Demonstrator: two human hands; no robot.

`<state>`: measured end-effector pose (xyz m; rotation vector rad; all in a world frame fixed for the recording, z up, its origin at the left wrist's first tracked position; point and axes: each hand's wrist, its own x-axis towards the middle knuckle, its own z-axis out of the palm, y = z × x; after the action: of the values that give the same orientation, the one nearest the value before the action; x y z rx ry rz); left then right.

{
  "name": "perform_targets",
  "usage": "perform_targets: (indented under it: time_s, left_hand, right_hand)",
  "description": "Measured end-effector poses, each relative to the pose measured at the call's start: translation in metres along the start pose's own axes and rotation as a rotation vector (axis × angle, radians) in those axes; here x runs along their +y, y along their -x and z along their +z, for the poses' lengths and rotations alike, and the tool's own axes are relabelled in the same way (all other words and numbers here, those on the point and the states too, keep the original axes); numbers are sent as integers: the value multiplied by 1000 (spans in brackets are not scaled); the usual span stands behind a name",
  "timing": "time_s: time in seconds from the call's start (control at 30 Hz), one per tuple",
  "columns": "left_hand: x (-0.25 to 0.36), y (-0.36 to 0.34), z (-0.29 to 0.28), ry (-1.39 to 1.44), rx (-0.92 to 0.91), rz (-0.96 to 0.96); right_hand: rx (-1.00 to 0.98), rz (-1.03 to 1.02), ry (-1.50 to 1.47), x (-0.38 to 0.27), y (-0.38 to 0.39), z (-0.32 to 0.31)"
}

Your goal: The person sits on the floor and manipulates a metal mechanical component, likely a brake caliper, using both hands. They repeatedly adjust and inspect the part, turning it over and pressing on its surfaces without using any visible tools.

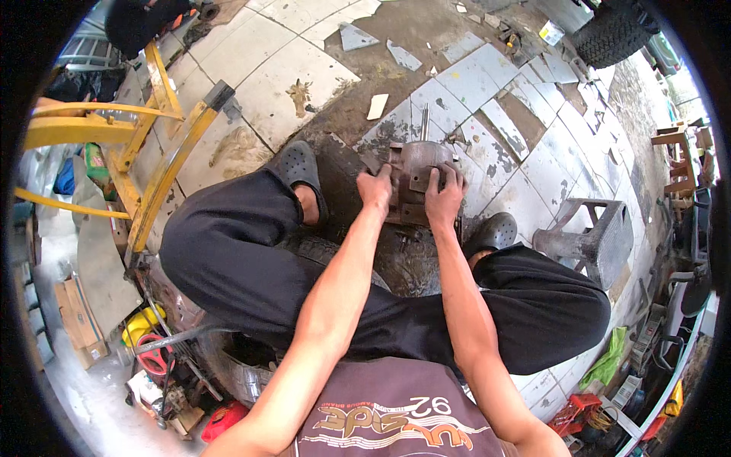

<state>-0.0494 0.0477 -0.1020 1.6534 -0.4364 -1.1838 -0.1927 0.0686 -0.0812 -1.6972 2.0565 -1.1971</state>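
Note:
A heavy, dirty metal housing with an upright metal rod rising behind it sits between my feet on a dark, wet patch of floor. My left hand grips its left side, thumb and fingers on a projecting part. My right hand has bent fingers wrapped over the right front of the housing, beside a small hole. The undersides of both hands and the housing's base are partly hidden. My grey clogs flank it, with my legs in dark trousers folded around.
A yellow steel frame stands at left, a grey plastic stool at right. Broken tiles lie ahead, near a large tyre. Red-handled tools, cardboard and a green cloth lie beside me.

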Motion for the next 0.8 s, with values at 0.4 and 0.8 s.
perform_targets:
  time_s: [0.4,0.8]
  left_hand:
    - [23,82,37,-270,-469,311]
    - [52,66,32,101,-571,180]
  right_hand:
    - [-538,274,-174,-22,-18,-101]
    - [12,316,127,21,-20,-131]
